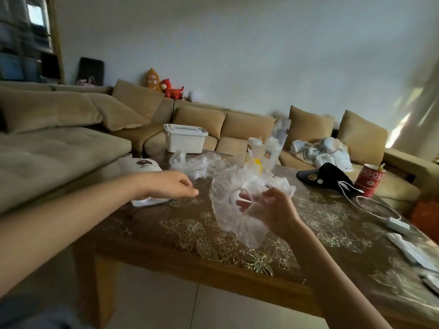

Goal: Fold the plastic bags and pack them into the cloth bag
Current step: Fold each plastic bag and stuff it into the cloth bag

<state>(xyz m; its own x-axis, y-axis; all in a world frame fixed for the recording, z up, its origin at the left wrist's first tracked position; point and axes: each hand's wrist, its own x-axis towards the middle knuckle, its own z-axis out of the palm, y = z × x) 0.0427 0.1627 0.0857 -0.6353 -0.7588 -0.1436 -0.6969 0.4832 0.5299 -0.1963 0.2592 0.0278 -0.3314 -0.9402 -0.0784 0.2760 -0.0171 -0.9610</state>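
Notably, right hand [268, 207] gripped one crumpled clear plastic bag [225, 210] above the brown flower-patterned bench [237, 260], fingers [275, 194] curled into the film. The bag hung in a loop, long axis near upright, not yet folded. Left hand [171, 184] held nothing, fingers loosely bent. It lay apart to the bag's left, nearer the white cloth bag with a dark ape print [142, 163] at the bench's left edge. Counted: one bag in hand, one cloth bag. Heap of further clear plastic bags [197, 165] lay behind, number untellable.
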